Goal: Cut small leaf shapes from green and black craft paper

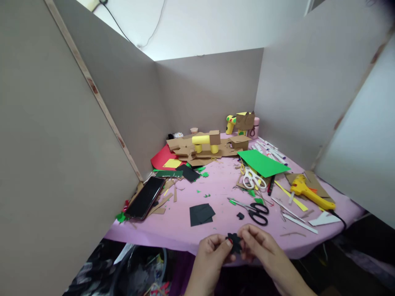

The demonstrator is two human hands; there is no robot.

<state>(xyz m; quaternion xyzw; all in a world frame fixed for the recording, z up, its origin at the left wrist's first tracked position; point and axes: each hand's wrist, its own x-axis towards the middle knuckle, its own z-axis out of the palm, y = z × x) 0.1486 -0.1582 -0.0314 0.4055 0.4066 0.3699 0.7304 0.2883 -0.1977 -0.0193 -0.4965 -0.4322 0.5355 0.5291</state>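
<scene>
Just in front of the table's near edge, my left hand [214, 250] pinches a small black paper flower cutout [236, 243] with a notched, petal-like outline. A red spot shows at the left thumb's tip. My right hand [257, 243] is closed on the cutout's right edge, its thumb and fingers pressed together. Beyond the hands lie a small black paper scrap [240, 216] and black-handled scissors [254, 209], their blades pointing left. Some overlapping black paper pieces [201, 214] rest to the left of them.
The pink-covered table [173, 234] bears a phone [145, 198], white scissors [253, 179], a green sheet [262, 162] and a yellow glue gun [310, 193]. Farther back stands a yellow-and-cardboard model [200, 140]. Grey partitions [210, 86] enclose three sides. A bin [138, 267] sits below left.
</scene>
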